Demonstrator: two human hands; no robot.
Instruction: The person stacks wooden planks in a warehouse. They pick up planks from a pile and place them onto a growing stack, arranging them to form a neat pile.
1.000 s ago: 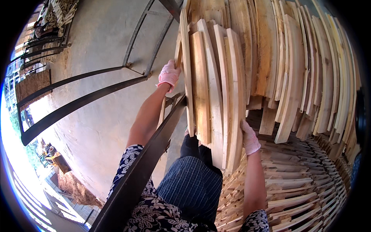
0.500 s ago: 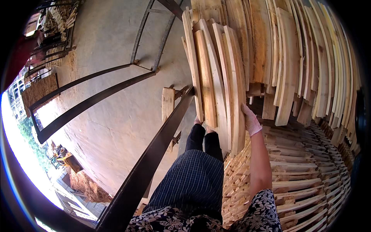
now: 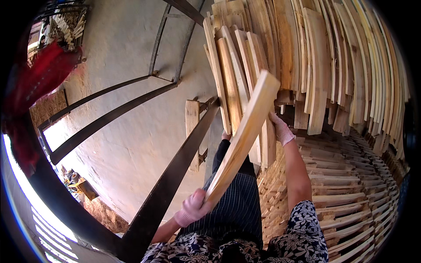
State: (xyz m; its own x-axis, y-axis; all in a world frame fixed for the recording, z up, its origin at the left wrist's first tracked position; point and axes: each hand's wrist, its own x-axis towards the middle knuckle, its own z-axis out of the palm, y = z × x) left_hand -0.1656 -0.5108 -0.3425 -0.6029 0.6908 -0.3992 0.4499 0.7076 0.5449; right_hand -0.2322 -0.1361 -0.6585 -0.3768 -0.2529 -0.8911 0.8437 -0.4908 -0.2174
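Observation:
A pale wooden board (image 3: 243, 131) slants up and away from me. Its near end is in my left hand (image 3: 193, 208), which wears a light pinkish glove and has its fingers wrapped round the wood. My right hand (image 3: 284, 131), in a matching glove, grips the right edge of a group of long boards (image 3: 228, 79) lying side by side; some of its fingers are hidden by the wood. The raised board crosses over that group and covers part of it. My legs in dark trousers are below the boards' near ends.
Rows of long boards (image 3: 315, 65) fill the far right. Stacked wooden slats (image 3: 337, 193) stand at my right. A dark metal beam (image 3: 175, 171) runs close on my left, with a metal frame (image 3: 114, 101) beyond it over the concrete floor. Blurred red cloth (image 3: 50, 63) shows at the left.
My left hand has come into view with a board, whose far end is raised over the others. My right hand has shifted slightly left and up. The red cloth has moved further into view.

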